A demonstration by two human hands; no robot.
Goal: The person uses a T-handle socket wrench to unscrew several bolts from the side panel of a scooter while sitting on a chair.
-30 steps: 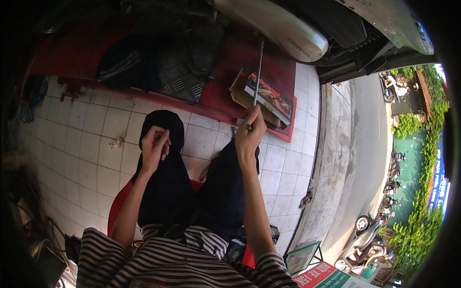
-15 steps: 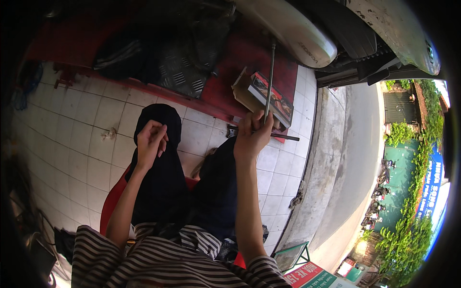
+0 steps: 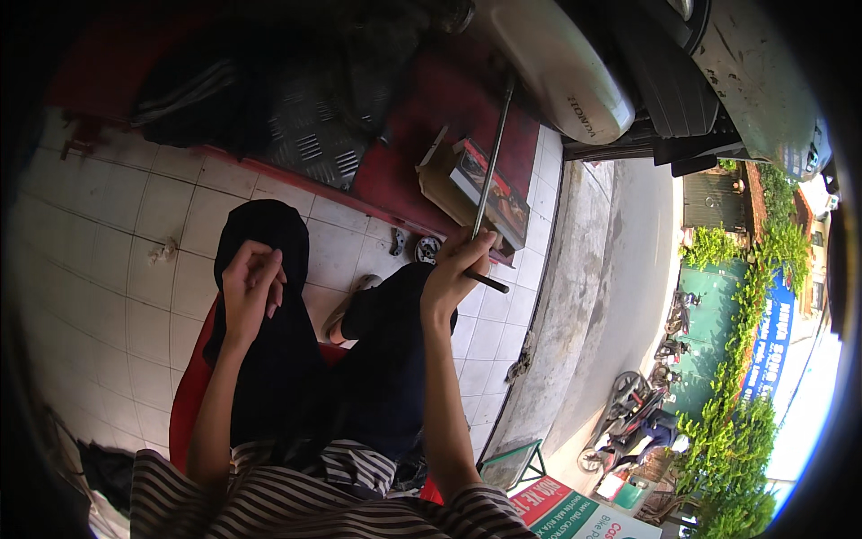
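Observation:
My right hand (image 3: 458, 269) is closed around a T-handle wrench (image 3: 492, 171), near its black crossbar. The long thin metal shaft slants up and away from my fist to the light-coloured motorbike part (image 3: 575, 81); its far tip is lost in shadow beneath that part. On my left knee (image 3: 265, 225) rests my left hand (image 3: 254, 286), its fingers loosely curled with nothing visible in them. Behind the shaft lies an opened cardboard box (image 3: 449, 193) with a printed red-and-black face.
The box sits on a red platform (image 3: 395, 171) with a dark slotted metal plate (image 3: 310, 135). A round metal part (image 3: 428, 249) and a smaller metal piece (image 3: 398, 241) lie on white floor tiles (image 3: 153, 296). A road (image 3: 611, 269) with motorbikes runs along the right.
My right hand has turned the wrench; its crossbar now points down to the right. The view has shifted, uncovering the round metal part. My left hand stays on the knee. A motorbike rider appears on the road.

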